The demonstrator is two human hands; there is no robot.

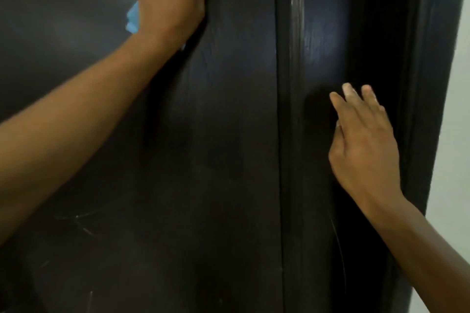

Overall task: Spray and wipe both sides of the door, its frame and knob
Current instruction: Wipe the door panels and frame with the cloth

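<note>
Head view. I am pressing my left hand point(170, 0) flat on a blue cloth point(133, 18) against the upper part of the dark door point(114, 160); its fingers run past the top edge, so I cannot tell how they are lying. The cloth is showing at both sides of that hand. I am resting my right hand point(366, 150) on the dark frame point(318, 33) beside the door's edge, fingers point(349, 90) straight, slightly spread, holding nothing. A pale wall point(457, 109) is bordering the frame at right.
</note>
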